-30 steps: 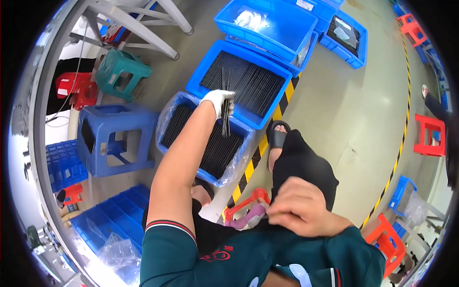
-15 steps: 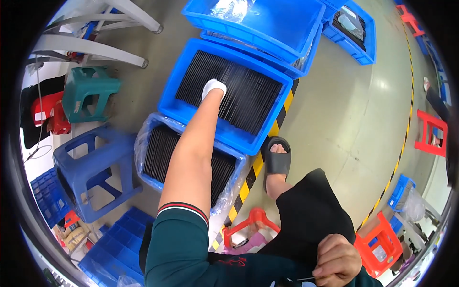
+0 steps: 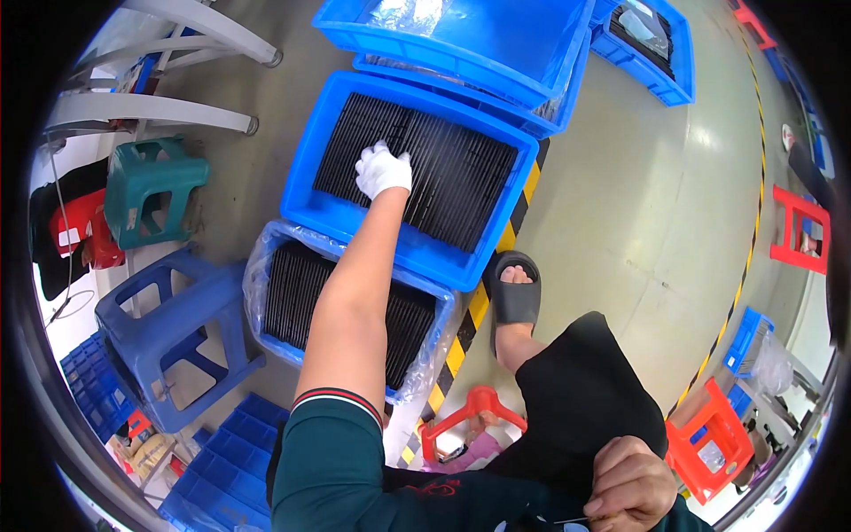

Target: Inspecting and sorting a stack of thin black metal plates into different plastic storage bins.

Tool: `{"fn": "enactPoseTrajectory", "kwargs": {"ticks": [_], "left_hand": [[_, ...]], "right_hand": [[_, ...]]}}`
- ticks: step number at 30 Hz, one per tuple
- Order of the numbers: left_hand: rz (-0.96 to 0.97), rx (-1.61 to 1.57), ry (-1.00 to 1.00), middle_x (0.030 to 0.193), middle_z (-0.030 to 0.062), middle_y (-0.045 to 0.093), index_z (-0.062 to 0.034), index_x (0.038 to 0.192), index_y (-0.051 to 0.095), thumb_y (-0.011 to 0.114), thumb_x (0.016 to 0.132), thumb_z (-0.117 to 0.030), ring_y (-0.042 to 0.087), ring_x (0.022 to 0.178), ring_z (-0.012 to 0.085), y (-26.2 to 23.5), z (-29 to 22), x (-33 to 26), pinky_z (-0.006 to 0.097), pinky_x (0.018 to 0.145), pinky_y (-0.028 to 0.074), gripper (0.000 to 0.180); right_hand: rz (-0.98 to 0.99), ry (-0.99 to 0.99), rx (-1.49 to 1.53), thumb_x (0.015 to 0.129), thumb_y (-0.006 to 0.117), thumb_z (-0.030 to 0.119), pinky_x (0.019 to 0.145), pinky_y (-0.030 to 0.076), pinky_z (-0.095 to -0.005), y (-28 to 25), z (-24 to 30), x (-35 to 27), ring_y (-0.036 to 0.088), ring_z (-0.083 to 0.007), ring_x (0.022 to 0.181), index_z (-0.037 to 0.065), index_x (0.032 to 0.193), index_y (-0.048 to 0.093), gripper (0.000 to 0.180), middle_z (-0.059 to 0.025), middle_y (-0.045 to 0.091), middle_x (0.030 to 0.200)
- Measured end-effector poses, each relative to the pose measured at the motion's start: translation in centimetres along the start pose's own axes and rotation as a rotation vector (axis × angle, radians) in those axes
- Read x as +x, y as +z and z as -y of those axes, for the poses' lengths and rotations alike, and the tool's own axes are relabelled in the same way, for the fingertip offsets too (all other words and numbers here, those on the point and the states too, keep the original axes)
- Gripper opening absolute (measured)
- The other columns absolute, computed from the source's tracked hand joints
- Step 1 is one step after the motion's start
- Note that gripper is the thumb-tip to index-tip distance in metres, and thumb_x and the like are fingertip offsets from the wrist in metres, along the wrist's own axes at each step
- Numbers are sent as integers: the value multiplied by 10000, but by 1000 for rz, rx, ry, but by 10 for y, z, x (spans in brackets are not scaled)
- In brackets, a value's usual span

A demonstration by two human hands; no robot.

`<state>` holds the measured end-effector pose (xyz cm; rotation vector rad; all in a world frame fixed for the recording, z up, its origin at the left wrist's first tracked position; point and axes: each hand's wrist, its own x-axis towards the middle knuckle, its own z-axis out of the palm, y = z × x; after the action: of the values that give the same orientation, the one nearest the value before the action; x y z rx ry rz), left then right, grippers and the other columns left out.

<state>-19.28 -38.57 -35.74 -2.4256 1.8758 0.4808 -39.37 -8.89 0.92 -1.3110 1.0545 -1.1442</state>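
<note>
White-gloved, the left hand (image 3: 384, 171) is curled over black strips (image 3: 463, 177) — its grasp cannot be told — lined beneath it in a blue bin (image 3: 430, 257).

I can't tell if the left hand (image 3: 383, 172) grips black strips (image 3: 465, 182). A thin item (image 3: 572, 520) at the right hand (image 3: 631, 486) looks unclear; the top edge crops a blue crate (image 3: 434, 53).

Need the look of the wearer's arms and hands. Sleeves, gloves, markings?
The left grip wears a white glove ending around the wrist; the right grip is a bare hand, no glove. The left sleeve is short and dark green, its cuff edged with red and white stripes. No cables or markings show on the bare left forearm. The right sleeve is mostly hidden.
</note>
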Motion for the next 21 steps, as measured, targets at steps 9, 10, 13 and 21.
{"fn": "enactPoseTrajectory", "kwargs": {"ticks": [9,10,13,21], "left_hand": [[2,68,79,1194,102,544,-241,1238,600,592,878,-327,522,1109,297,13,9,-20,442,879,471,370],[-20,68,101,1182,102,545,-242,1222,613,593,877,-314,525,1096,301,16,6,-24,441,875,472,353],[-18,28,156,1169,110,540,-257,1188,643,600,871,-277,528,1079,315,23,1,-33,428,861,490,321],[44,-50,124,1119,132,565,-253,1202,633,598,873,-199,563,1052,316,31,-9,-49,435,848,500,335]], "right_hand": [[6,11,28,854,688,157,632,431,-371,-2,2,-5,533,-249,715,-11,933,647,190,-112,595,837],[5,11,30,854,688,157,632,431,-371,-2,2,-6,533,-249,715,-11,933,647,190,-112,595,837],[10,9,35,854,689,160,637,431,-373,-3,3,-9,533,-249,721,-10,934,649,192,-112,594,842],[34,20,65,847,698,163,650,434,-377,-7,3,-10,536,-254,734,-6,935,651,195,-109,593,843]]}}
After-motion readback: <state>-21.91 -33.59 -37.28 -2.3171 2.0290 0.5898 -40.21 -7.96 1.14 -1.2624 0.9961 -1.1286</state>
